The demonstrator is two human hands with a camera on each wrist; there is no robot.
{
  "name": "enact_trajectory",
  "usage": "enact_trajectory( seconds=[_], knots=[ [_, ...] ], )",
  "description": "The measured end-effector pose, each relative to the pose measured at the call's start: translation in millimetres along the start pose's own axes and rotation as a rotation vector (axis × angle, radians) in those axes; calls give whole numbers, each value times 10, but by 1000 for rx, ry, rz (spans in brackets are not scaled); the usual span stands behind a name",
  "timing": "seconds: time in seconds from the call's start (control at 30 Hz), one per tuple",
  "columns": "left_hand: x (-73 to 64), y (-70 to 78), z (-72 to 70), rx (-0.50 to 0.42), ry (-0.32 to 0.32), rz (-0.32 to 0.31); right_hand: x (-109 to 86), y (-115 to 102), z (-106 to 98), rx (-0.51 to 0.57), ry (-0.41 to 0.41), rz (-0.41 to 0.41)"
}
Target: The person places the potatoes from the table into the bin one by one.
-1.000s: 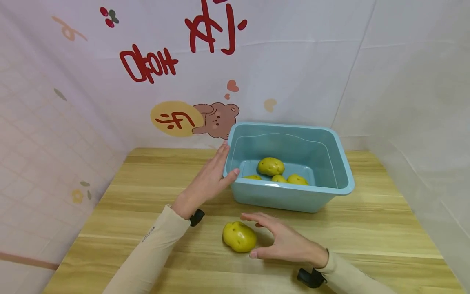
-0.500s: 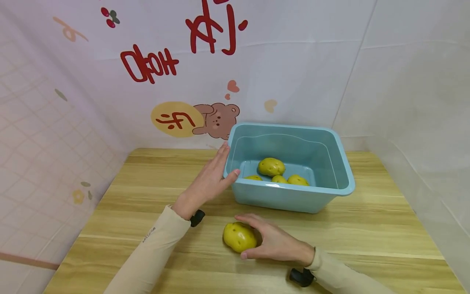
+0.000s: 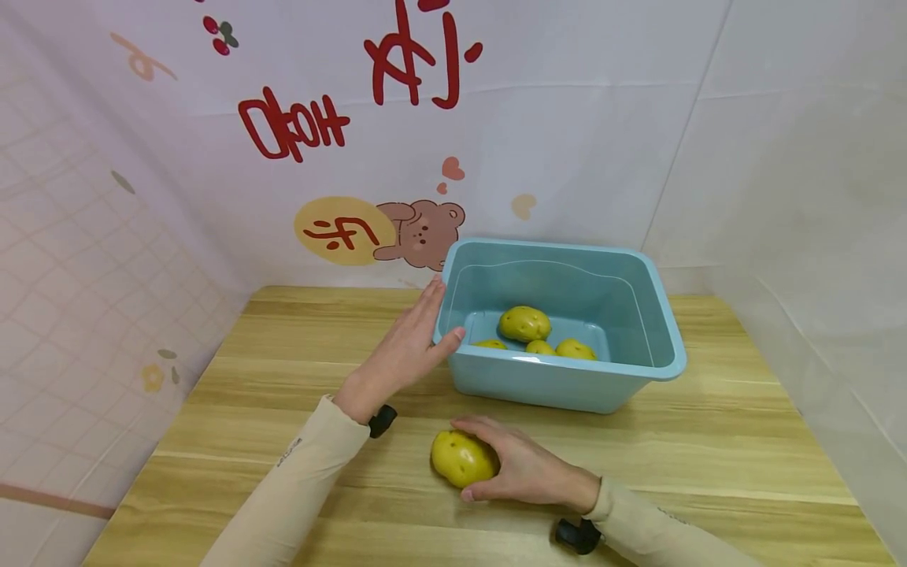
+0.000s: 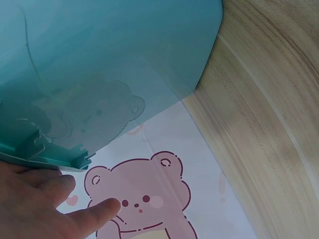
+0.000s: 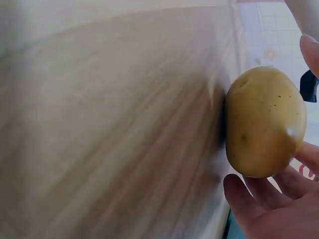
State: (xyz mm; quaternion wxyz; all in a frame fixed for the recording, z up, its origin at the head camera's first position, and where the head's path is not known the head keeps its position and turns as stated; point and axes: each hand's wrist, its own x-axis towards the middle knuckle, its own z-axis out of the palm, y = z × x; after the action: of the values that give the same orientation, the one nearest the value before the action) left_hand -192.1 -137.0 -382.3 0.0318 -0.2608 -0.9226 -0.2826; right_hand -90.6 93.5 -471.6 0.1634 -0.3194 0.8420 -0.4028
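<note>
A yellow potato (image 3: 464, 458) lies on the wooden table in front of a light blue plastic bin (image 3: 538, 386). My right hand (image 3: 520, 466) is around the potato's right side, fingers at its far edge and thumb near its close edge. In the right wrist view, the thumb (image 5: 310, 56) stands apart from the potato (image 5: 264, 124), and the fingers (image 5: 249, 199) are near its end. My left hand (image 3: 402, 346) rests extended fingers against the bin's left rim. In the left wrist view, the fingers (image 4: 47, 181) touch the bin (image 4: 114, 45) at its rim.
Several potatoes lie inside the bin, one fully visible (image 3: 525, 324) and others partly hidden by the near wall. A white printed backdrop (image 3: 567, 142) rises behind the table (image 3: 319, 331), with side panels left and right.
My right hand has moved left, bringing fingers and thumb around the potato. The potato and the bin have stayed in place, and my left hand keeps its spot at the rim.
</note>
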Motion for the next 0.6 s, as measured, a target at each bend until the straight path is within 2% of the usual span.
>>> enact_trajectory(
  seconds=[0.6],
  knots=[
    [12,4,6,3,11,5,33,17,40,-84,-21,-19]
  ],
)
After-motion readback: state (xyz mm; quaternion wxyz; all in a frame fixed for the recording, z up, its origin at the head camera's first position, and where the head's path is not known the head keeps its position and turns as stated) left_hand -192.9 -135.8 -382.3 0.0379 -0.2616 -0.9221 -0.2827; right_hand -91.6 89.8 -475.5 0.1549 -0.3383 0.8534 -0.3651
